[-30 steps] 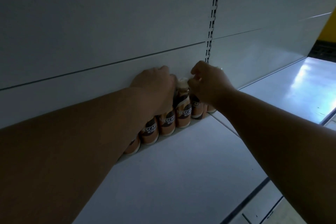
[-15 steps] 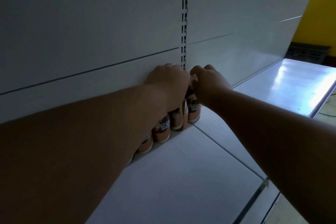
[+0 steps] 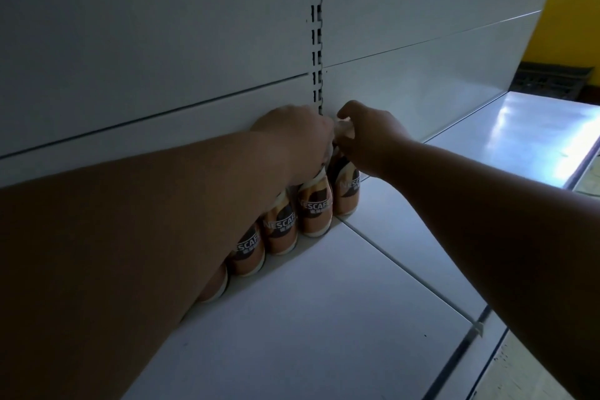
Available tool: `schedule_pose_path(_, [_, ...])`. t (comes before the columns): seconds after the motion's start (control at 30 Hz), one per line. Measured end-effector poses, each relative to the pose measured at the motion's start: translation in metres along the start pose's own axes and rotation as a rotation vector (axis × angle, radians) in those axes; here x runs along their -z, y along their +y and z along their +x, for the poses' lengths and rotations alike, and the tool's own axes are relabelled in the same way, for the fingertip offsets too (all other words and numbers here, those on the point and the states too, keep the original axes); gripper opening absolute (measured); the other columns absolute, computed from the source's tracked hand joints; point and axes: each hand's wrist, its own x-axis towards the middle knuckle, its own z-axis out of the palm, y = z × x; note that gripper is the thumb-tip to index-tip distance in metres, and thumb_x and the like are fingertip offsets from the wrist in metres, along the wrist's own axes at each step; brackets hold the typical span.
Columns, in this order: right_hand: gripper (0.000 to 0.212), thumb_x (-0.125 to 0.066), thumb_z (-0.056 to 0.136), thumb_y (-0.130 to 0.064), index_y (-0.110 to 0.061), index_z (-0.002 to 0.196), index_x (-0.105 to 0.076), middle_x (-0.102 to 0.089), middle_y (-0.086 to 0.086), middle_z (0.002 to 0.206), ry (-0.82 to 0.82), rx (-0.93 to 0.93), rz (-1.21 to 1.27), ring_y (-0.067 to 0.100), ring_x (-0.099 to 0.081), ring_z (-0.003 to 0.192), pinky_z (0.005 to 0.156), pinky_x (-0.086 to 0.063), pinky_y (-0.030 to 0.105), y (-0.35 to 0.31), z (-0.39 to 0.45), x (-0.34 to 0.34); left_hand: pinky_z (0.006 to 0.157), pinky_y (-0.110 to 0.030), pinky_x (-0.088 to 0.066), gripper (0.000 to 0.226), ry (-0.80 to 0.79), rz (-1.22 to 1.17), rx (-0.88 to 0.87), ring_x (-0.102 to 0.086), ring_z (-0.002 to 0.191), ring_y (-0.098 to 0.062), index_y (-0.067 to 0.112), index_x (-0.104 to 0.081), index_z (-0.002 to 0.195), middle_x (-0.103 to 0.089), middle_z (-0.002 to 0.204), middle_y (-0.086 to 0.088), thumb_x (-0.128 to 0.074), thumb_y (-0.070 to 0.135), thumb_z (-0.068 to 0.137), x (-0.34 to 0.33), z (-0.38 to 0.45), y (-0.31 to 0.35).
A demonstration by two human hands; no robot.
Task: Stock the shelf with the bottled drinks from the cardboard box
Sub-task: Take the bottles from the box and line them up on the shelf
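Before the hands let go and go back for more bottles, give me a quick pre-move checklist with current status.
1. Row of Nescafe bottles standing upright against the back panel: ok.
2. End bottle seated on the shelf, beside its neighbour: ok.
3. Right hand on the end bottle's cap: ok, fingers closed around it.
4. Left hand on the bottle tops: cannot tell what it grips; the tops are hidden.
5. Free shelf in front of the row for more bottles: ok.
6. Cardboard box within reach: cannot tell, out of view.
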Motion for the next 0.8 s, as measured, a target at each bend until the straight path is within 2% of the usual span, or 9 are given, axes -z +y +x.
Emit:
schedule_pose_path(0.1, [0.027, -0.055, 0.093, -0.031, -0.024, 0.119, -0.049, -0.055, 0.0, 0.083, -0.035, -0.025, 0.04, 0.013, -0.057, 0.062, 0.042, -0.046, 0.021, 0.002, -0.001, -0.002, 0.068, -0.032, -0.037, 0.022, -0.021, -0.088, -0.036, -0.049, 0.083, -0.019, 0.022, -0.053, 0.113, -0.053, 0.095, -0.002, -0.054, 0.024, 0.092, 0.0, -0.001, 0.0])
schedule_pose_path(0.23, [0.028, -0.063, 0.088, -0.028, -0.021, 0.114, -0.053, -0.048, -0.007, 0.074, 0.011, -0.014, 0.014, 0.009, -0.051, 0.06, 0.042, -0.039, 0.02, -0.001, -0.004, -0.003, 0.067, -0.034, -0.04, 0.017, 0.045, 0.06, -0.07, -0.053, 0.081, -0.021, 0.018, -0.056, 0.105, -0.055, 0.093, -0.005, -0.051, 0.031, 0.095, -0.003, -0.001, 0.003])
schedule_pose_path(0.37, [0.026, -0.062, 0.088, -0.027, -0.018, 0.111, -0.053, -0.052, -0.001, 0.079, 0.027, -0.001, 0.018, 0.011, -0.05, 0.06, 0.045, -0.045, 0.024, -0.006, -0.007, -0.005, 0.065, -0.033, -0.038, 0.016, 0.077, 0.136, -0.049, -0.052, 0.078, -0.02, 0.017, -0.057, 0.103, -0.057, 0.091, -0.006, -0.051, 0.029, 0.095, -0.005, -0.002, 0.001])
schedule_pose_path(0.57, [0.026, -0.059, 0.09, -0.021, -0.016, 0.115, -0.053, -0.056, 0.004, 0.087, 0.017, -0.001, 0.014, 0.02, -0.056, 0.066, 0.055, -0.054, 0.031, -0.014, -0.005, -0.009, 0.069, -0.033, -0.039, 0.021, 0.05, 0.089, -0.015, -0.051, 0.081, -0.021, 0.014, -0.056, 0.104, -0.057, 0.096, -0.008, -0.056, 0.031, 0.092, -0.003, -0.005, -0.004])
schedule_pose_path(0.67, [0.028, -0.056, 0.092, -0.022, -0.017, 0.118, -0.051, -0.057, 0.005, 0.087, -0.003, -0.004, 0.009, 0.021, -0.059, 0.07, 0.053, -0.051, 0.03, -0.013, -0.004, -0.009, 0.071, -0.032, -0.04, 0.022, 0.025, 0.081, -0.027, -0.052, 0.086, -0.022, 0.014, -0.055, 0.107, -0.054, 0.103, -0.008, -0.059, 0.027, 0.09, -0.001, -0.006, -0.005])
schedule_pose_path(0.8, [0.027, -0.056, 0.091, -0.023, -0.017, 0.117, -0.051, -0.056, 0.006, 0.087, -0.01, -0.013, 0.015, 0.021, -0.058, 0.068, 0.053, -0.052, 0.03, -0.015, -0.005, -0.008, 0.068, -0.031, -0.038, 0.016, 0.02, 0.081, 0.0, -0.051, 0.082, -0.02, 0.013, -0.054, 0.104, -0.055, 0.099, -0.008, -0.058, 0.018, 0.09, -0.001, -0.006, -0.003])
